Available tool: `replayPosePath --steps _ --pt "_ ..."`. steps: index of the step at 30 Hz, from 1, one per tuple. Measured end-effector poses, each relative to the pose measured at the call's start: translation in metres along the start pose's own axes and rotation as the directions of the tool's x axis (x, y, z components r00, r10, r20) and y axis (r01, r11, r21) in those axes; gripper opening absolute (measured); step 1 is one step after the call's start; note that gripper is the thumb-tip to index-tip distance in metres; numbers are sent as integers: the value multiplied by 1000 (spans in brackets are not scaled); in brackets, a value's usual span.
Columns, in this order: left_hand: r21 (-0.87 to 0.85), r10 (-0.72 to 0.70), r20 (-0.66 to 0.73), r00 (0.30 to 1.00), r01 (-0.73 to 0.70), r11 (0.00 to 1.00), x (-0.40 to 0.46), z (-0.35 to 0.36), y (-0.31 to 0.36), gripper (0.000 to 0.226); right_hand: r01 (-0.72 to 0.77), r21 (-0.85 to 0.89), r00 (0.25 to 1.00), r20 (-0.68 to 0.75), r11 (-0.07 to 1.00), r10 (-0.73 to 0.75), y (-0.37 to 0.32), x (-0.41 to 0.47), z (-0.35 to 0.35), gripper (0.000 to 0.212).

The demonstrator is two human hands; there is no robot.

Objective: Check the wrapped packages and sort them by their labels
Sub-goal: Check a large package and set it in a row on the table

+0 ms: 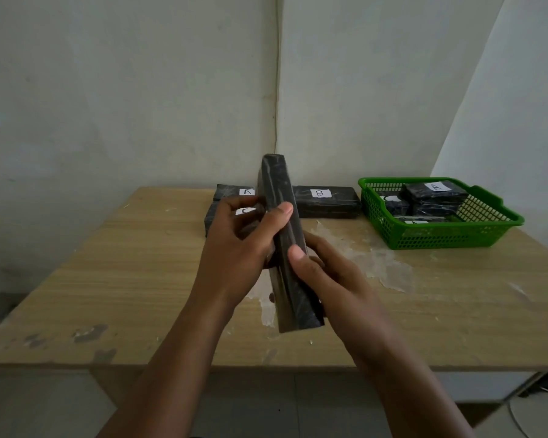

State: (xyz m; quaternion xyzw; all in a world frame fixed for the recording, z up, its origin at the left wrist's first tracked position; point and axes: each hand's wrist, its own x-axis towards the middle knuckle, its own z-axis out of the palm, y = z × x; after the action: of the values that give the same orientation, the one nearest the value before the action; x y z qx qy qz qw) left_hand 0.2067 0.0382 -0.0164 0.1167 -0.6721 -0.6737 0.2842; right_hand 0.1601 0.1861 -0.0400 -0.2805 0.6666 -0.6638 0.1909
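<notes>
Standing on edge at frame centre, the black wrapped package (285, 241) is gripped between left hand (238, 238) and right hand (326, 276).

worn wooden bench (140, 279) with chipped, flaking patches. at its far edge lay three black wrapped packages, labelled a (231, 191), b (326, 200) and c (215, 216); a green basket (440, 238) stood at the far right corner.
</notes>
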Motion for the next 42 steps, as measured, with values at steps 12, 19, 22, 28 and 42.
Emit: replayPosePath --steps 12,19,22,28,42 --pt "20 -33 334 942 28 999 -7 -4 -3 41 -65 119 998 -6 991 66 -21 4 -1 55" --pt "-31 -32 428 903 50 998 -7 -11 -4 45 -66 158 996 66 985 56 -22 1 -4 58" --pt "-34 -25 408 913 42 999 -6 -11 -5 55 -61 178 997 53 982 52 -22 2 -3 54" --pt "6 -107 369 923 112 994 -8 -8 0 39 -95 167 995 42 981 89 -23 2 0 40" --pt "142 -94 269 958 57 988 -16 -3 -2 67 45 -18 989 -141 999 -47 -18 -1 7 60"
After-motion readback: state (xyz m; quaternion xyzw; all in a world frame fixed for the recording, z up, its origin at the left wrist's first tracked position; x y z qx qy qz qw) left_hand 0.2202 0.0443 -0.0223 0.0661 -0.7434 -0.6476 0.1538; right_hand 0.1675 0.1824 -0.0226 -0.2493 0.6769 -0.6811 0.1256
